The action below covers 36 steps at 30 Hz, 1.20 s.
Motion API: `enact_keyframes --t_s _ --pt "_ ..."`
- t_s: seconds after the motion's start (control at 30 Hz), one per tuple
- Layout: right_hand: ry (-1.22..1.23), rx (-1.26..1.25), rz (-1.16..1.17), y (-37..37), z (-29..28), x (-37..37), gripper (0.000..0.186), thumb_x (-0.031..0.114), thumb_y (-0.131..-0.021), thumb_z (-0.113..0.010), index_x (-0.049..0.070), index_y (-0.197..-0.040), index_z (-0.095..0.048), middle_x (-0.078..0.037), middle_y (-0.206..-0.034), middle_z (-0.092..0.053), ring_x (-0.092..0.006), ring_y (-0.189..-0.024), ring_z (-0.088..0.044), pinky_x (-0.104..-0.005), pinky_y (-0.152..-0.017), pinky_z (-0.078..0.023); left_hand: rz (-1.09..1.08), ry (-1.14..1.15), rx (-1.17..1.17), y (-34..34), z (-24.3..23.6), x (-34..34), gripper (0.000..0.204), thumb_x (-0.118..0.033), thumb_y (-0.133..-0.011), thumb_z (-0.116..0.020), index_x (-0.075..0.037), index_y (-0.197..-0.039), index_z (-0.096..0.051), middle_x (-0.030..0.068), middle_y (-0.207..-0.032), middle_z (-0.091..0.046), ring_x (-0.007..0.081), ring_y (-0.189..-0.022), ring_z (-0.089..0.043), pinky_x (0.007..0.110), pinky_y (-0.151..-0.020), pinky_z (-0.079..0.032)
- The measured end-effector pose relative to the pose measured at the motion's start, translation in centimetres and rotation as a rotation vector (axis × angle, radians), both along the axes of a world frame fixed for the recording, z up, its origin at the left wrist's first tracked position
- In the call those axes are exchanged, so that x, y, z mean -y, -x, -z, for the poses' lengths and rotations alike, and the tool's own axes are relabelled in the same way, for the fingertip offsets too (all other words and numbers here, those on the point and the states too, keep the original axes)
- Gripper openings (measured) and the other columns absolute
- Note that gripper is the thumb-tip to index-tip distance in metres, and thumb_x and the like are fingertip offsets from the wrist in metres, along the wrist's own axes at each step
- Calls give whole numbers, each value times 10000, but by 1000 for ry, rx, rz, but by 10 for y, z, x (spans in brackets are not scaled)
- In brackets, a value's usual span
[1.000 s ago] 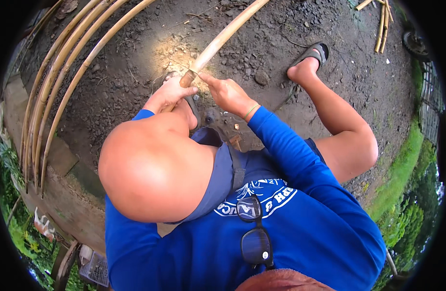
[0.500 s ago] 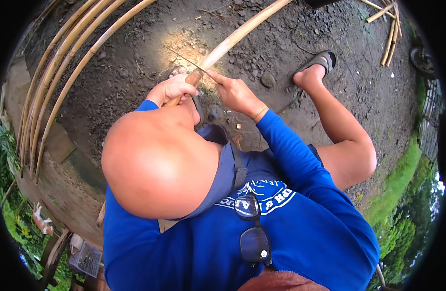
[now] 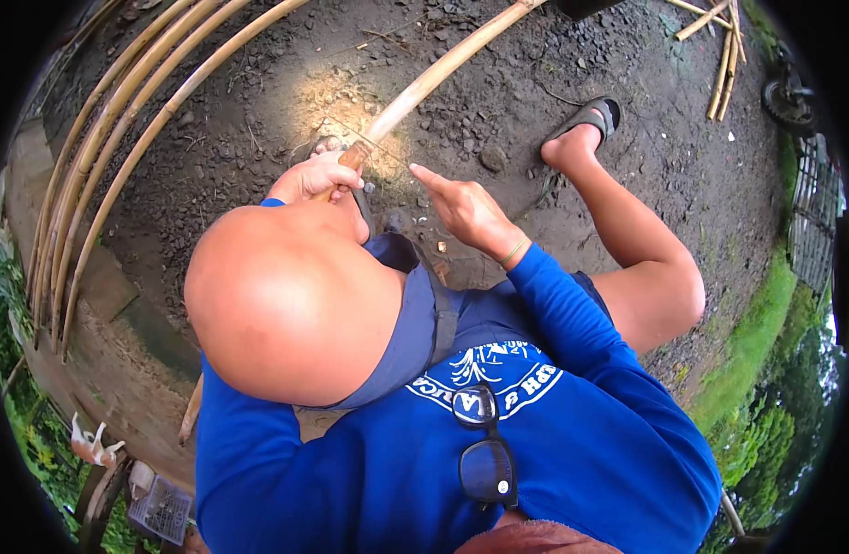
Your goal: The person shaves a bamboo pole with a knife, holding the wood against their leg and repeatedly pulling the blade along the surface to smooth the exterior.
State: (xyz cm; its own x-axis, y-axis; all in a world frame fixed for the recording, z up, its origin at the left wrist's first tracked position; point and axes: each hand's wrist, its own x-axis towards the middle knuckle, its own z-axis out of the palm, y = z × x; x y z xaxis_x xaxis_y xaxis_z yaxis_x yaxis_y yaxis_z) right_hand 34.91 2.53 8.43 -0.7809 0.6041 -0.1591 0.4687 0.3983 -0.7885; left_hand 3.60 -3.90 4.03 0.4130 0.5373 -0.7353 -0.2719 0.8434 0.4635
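Note:
A long bamboo pole [image 3: 434,83] slants from the far top down toward my left knee. Its near end is browner than the pale length beyond. My left hand [image 3: 321,176] is wrapped around that near end, beside my left foot. Across the pole, just beyond the left hand, lies a thin straight blade [image 3: 388,152], seen edge-on; whether it is a saw or a knife I cannot tell. My right hand [image 3: 466,210] grips the tool at its near right end, index finger stretched along it. The handle is hidden inside the fingers.
Several long bamboo poles [image 3: 120,120] lie at the left, and cut lengths [image 3: 723,69] at the far right. A stone [image 3: 493,159] sits on the dark soil near my right sandal [image 3: 598,118]. A wheel [image 3: 790,103], a plastic crate [image 3: 162,511] and a cat [image 3: 93,445] are near the edges.
My right hand has drawn back to the right and toward me, pulling the blade along across the pole. The left hand keeps its hold. The whole view has shifted slightly.

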Motion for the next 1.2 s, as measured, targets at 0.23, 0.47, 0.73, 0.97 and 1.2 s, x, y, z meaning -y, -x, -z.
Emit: enact_keyframes --t_s 0.23,0.47,0.73,0.97,1.2 --pt "-13 35 25 -17 3 9 496 98 -1048 -591 102 -1543 -571 -305 -849 -674 -500 -767 -680 -564 -695 -524 -329 46 -77 -29 -76 -6 172 -80 -919 -769 -142 -899 -609 -52 -758 -529 83 -683 -538 284 -684 -433" --pt "-59 49 35 53 46 -27 476 84 -1030 -596 105 -1505 -610 -305 -863 -678 -505 -759 -681 -559 -668 -542 -205 63 45 -10 -17 -7 191 -36 -918 -740 -134 -911 -576 -49 -718 -514 76 -648 -522 265 -641 -428" --pt "7 45 24 -24 2 14 491 79 -1021 -601 101 -1511 -598 -315 -872 -680 -506 -760 -682 -559 -671 -541 -141 101 80 -1 0 5 188 -25 -920 -743 -99 -958 -575 -50 -728 -517 42 -627 -505 216 -590 -411" --pt "-2 24 -28 19 30 -11 503 71 -1020 -595 113 -1521 -591 -315 -873 -678 -507 -758 -676 -568 -666 -528 -138 83 69 -4 5 5 197 -10 -904 -746 -87 -977 -580 -49 -728 -523 39 -616 -503 221 -568 -413" --pt "29 58 -17 6 22 -5 535 63 -992 -591 107 -1525 -592 -304 -877 -699 -491 -784 -700 -573 -714 -553 -147 121 112 -6 8 -2 157 -11 -916 -718 -91 -931 -584 -44 -700 -529 46 -592 -504 222 -566 -410"
